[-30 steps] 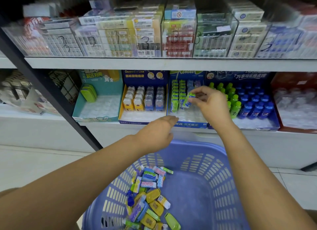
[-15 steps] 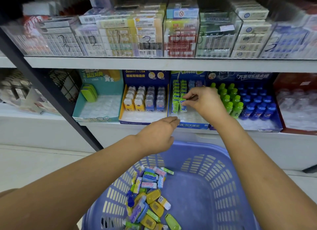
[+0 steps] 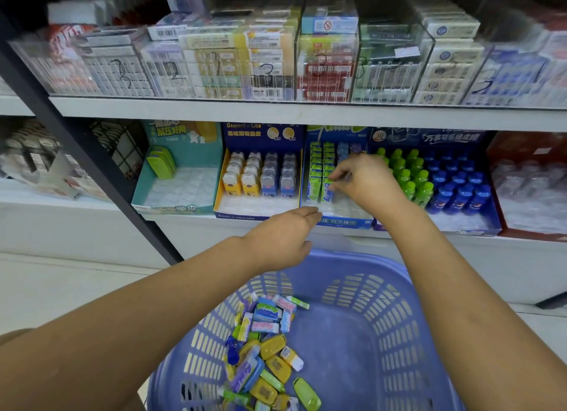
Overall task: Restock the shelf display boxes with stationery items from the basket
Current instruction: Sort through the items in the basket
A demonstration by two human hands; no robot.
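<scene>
A purple plastic basket [image 3: 377,291] sits below the shelf, with a pile of small erasers and correction tapes [image 3: 264,346] in its left corner. On the lower shelf a blue display box [image 3: 345,223] holds rows of green erasers [image 3: 316,168]. My right hand [image 3: 368,183] reaches into this box, its fingertips pinched on the top of the front green eraser [image 3: 327,192], which stands in the second row. My left hand [image 3: 282,237] hovers palm down between the basket and the shelf edge, fingers stretched together. Its palm is hidden.
A teal box [image 3: 171,205] with a few green cases and a yellow-blue box of animal-shaped items [image 3: 260,177] stand to the left. To the right is a box of green and blue bottles [image 3: 441,180]. The upper shelf carries clear bins of packaged goods [image 3: 270,64]. A black upright post [image 3: 92,156] stands at the left.
My right hand has carried the green eraser from mid-air down into the blue box's second row and now rests on it there. My left hand has hardly moved.
</scene>
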